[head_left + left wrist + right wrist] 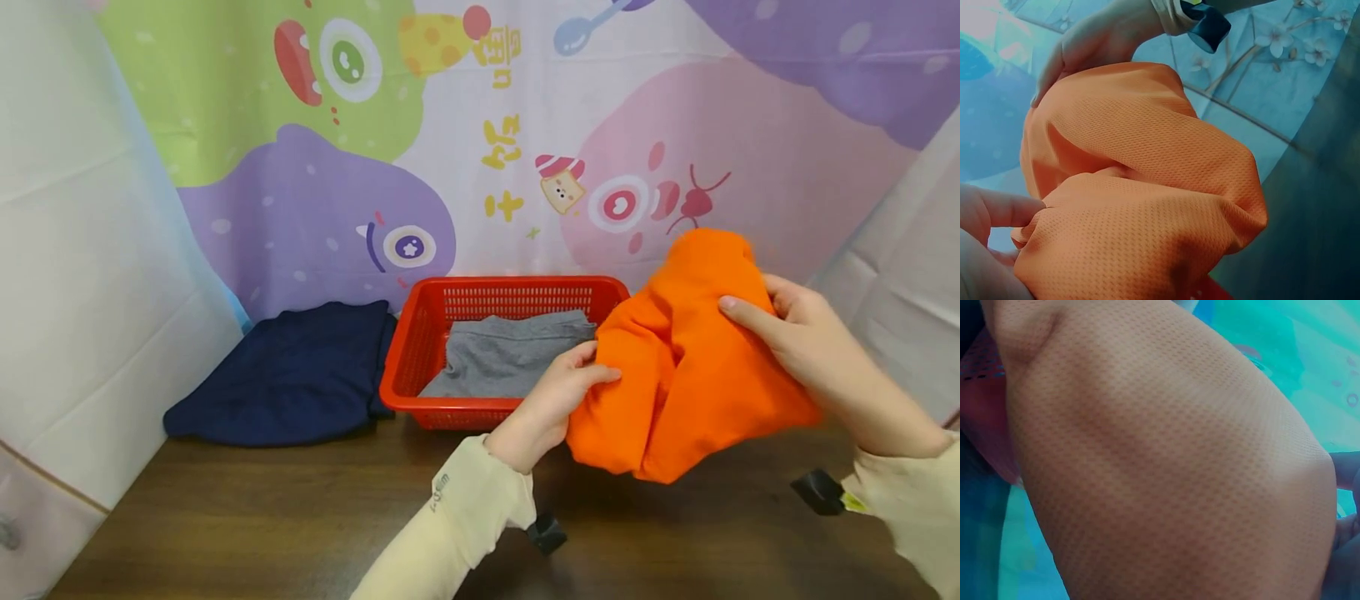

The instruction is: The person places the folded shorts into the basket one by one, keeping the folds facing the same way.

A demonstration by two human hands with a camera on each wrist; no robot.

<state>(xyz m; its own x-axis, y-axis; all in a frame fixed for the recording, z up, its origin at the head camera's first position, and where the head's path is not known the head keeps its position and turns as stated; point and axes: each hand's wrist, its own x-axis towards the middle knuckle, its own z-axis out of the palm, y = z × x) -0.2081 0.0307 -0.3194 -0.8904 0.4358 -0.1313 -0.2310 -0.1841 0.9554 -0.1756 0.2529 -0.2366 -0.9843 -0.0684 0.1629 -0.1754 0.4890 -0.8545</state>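
Observation:
An orange piece of mesh-knit clothing (697,358) hangs bunched and folded between both hands, above the table at the right. My left hand (558,396) pinches its left edge between thumb and fingers, close to the basket's front right corner. On the far side, my right hand (813,350) grips the cloth with the thumb on top; its other fingers are mostly behind the fabric. The left wrist view shows the garment's soft folds (1141,137) spanning both hands. In the right wrist view the fabric (1166,456) covers most of the picture.
A red plastic basket (431,406) stands against the back curtain (517,242), holding a folded grey cloth (510,354). Left of it a dark navy garment (285,375) lies flat on the brown wooden table (300,508). Pale panels (90,208) close off the sides.

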